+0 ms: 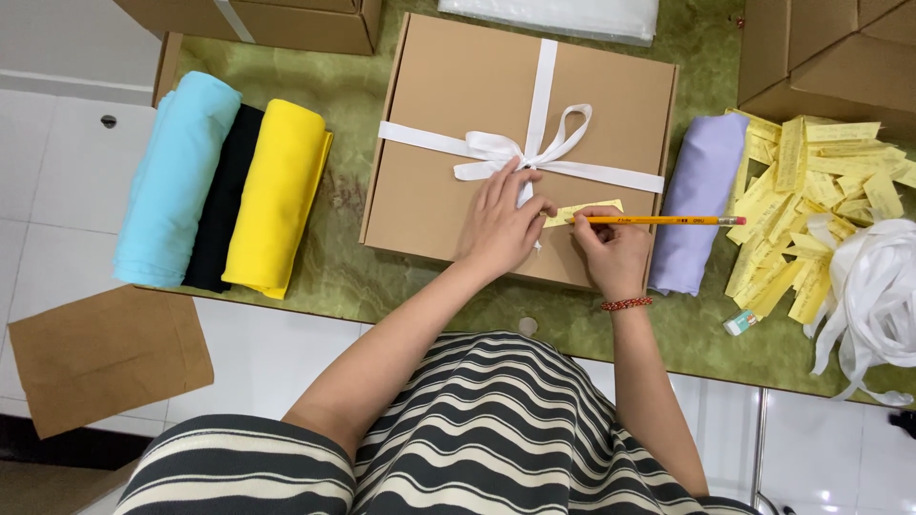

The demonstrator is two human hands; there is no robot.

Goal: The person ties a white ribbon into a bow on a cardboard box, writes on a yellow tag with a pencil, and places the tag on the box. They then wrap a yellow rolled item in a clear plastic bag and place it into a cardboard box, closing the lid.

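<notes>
A flat brown cardboard box (pixel 448 124) tied with a white ribbon bow (pixel 520 148) lies on the green table. My left hand (pixel 503 224) rests flat on the box lid, pinning a small yellow paper slip (pixel 584 211) with its fingertips. My right hand (pixel 615 250) grips a yellow pencil (pixel 668 220) with its tip on the slip. A red bead bracelet (pixel 626 303) circles my right wrist.
Rolled cloths in light blue (pixel 176 176), black (pixel 222 200) and yellow (pixel 277 195) lie left of the box, a lilac roll (pixel 701 200) to its right. Several yellow slips (pixel 821 191) and a white ribbon heap (pixel 873 286) sit far right. Cardboard boxes (pixel 830 48) stand behind. A brown envelope (pixel 105 358) lies on the floor.
</notes>
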